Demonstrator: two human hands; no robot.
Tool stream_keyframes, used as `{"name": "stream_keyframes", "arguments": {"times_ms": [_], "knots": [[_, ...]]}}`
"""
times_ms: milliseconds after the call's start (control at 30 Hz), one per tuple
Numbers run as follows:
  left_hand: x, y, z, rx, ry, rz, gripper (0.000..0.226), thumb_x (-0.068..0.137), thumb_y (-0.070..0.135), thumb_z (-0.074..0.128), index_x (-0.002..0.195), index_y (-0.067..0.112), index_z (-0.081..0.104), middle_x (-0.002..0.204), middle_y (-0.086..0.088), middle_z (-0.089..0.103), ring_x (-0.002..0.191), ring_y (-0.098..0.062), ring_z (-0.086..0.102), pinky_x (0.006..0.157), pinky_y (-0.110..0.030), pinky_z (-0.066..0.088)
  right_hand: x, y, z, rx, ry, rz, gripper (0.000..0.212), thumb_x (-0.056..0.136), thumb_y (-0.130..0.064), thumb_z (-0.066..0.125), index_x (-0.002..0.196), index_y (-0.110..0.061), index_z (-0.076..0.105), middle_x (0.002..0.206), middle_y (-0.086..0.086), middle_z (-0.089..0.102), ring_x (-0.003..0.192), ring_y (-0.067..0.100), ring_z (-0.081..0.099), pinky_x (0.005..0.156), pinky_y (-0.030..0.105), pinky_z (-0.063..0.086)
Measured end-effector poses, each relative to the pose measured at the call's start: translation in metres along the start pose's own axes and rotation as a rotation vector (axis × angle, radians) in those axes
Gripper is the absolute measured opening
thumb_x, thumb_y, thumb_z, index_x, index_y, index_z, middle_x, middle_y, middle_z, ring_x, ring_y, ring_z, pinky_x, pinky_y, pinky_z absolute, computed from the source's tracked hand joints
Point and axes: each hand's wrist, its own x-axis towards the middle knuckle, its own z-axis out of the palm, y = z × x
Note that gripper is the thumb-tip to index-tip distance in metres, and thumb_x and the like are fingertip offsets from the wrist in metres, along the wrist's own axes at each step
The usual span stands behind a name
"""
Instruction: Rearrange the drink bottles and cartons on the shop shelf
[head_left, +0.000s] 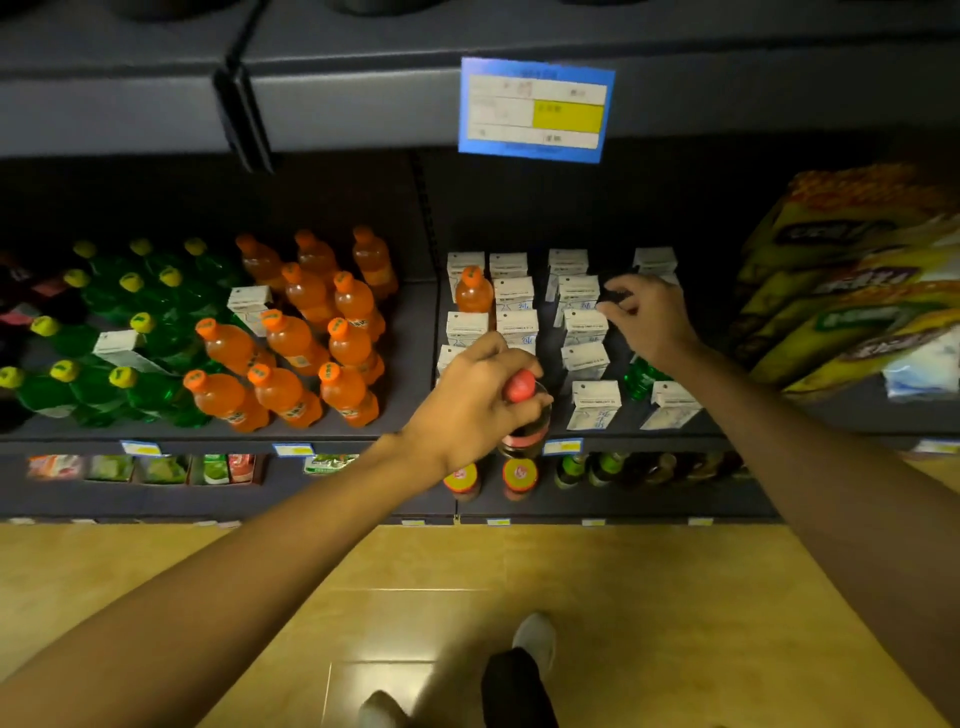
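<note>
The dark bottle with a red cap (521, 410) sits at the front edge of the shelf (410, 332), held by the left hand (470, 400). Behind it, the right hand (647, 317) pinches something dark among the white cartons (584, 325) — lots still mixed up.

A blue price tag (536, 110) with a yellow patch hangs from the upper shelf edge; big yellow snack bags (841, 280) lie stacked at the right, with a white pack (922, 371) just below them; small price labels (293, 449) line the lower shelf edge; the floor (415, 597) is tan tile; 2 white shoes (535, 636) and a dark trouser leg (511, 686) show at the bottom.
</note>
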Motion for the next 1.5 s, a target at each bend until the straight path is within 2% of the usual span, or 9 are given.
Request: {"name": "stream_keyframes", "arguments": {"times_ms": [200,400,533,767,900,1100,1267,1400,1500], "knots": [[-0.055,-0.013,-0.055,0.045,0.039,-0.007,0.029,0.080,0.026,0.074,0.104,0.012,0.068,0.090,0.000,0.046,0.081,-0.014,0.050,0.073,-0.025,0.042,-0.041,-0.100,0.008,0.058,0.037,-0.183,0.023,0.088,-0.014,0.065,0.107,0.000,0.065,0.099,0.017,0.065,0.081,0.016,0.060,0.071,0.026,0.048],[-0.128,-0.051,-0.134,0.110,0.091,-0.053,0.027,0.078,0.025,0.075,0.099,0.009,0.068,0.090,-0.008,0.053,0.085,-0.025,0.057,0.076,-0.029,0.044,-0.074,-0.229,0.043,0.115,-0.057,-0.385,0.020,0.085,-0.016,0.069,0.101,-0.004,0.068,0.093,0.007,0.061,0.077,0.017,0.059,0.069,0.017,0.042],[-0.184,-0.081,-0.197,0.157,0.151,-0.117,0.027,0.077,0.024,0.076,0.097,0.007,0.068,0.088,-0.007,0.050,0.084,-0.026,0.056,0.074,-0.029,0.040,-0.095,-0.326,0.075,0.153,-0.097,-0.563,0.019,0.083,-0.015,0.071,0.100,-0.004,0.069,0.092,0.008,0.064,0.072,0.014,0.057,0.066,0.003,0.037],[-0.284,-0.139,-0.303,0.235,0.308,-0.292,0.028,0.076,0.023,0.077,0.097,0.006,0.069,0.083,-0.003,0.045,0.080,-0.026,0.053,0.069,-0.023,0.033,-0.123,-0.481,0.153,0.257,-0.192,-0.748,0.019,0.082,-0.015,0.072,0.097,-0.004,0.070,0.088,0.011,0.065,0.069,0.016,0.059,0.065,0.004,0.037],[-0.340,-0.174,-0.351,0.280,0.400,-0.401,0.028,0.077,0.026,0.077,0.098,0.008,0.070,0.084,-0.006,0.048,0.078,-0.025,0.054,0.069,-0.030,0.038,-0.137,-0.551,0.202,0.292,-0.283,-0.834,0.020,0.082,-0.014,0.072,0.098,-0.002,0.069,0.085,0.009,0.064,0.068,0.015,0.056,0.063,0.002,0.035],[-0.396,-0.220,-0.401,0.317,0.522,-0.536,0.026,0.075,0.021,0.078,0.095,0.006,0.069,0.082,-0.003,0.046,0.078,-0.019,0.047,0.065,-0.022,0.030,-0.140,-0.613,0.260,0.339,-0.357,-0.861,0.020,0.083,-0.017,0.072,0.098,-0.004,0.070,0.087,0.007,0.065,0.072,0.021,0.061,0.069,0.020,0.042],[-0.402,-0.264,-0.422,0.293,0.552,-0.623,0.028,0.078,0.024,0.076,0.100,0.008,0.069,0.092,-0.011,0.056,0.085,-0.023,0.053,0.073,-0.028,0.039,-0.120,-0.634,0.300,0.337,-0.411,-0.858,0.020,0.083,-0.018,0.072,0.097,-0.004,0.070,0.085,0.005,0.064,0.070,0.018,0.059,0.067,0.019,0.043],[-0.385,-0.299,-0.438,0.300,0.579,-0.630,0.028,0.078,0.026,0.076,0.096,0.006,0.069,0.081,0.000,0.052,0.076,-0.015,0.046,0.064,-0.018,0.026,-0.084,-0.645,0.333,0.352,-0.423,-0.798,0.019,0.082,-0.018,0.073,0.096,-0.006,0.070,0.086,0.006,0.067,0.070,0.019,0.061,0.066,0.020,0.046],[-0.367,-0.322,-0.454,0.310,0.576,-0.635,0.026,0.079,0.028,0.075,0.087,0.006,0.066,0.072,0.002,0.050,0.070,-0.015,0.043,0.061,-0.021,0.022,-0.056,-0.652,0.358,0.379,-0.431,-0.739,0.017,0.081,-0.017,0.073,0.094,-0.006,0.071,0.086,0.007,0.068,0.071,0.021,0.064,0.065,0.021,0.048]]}}
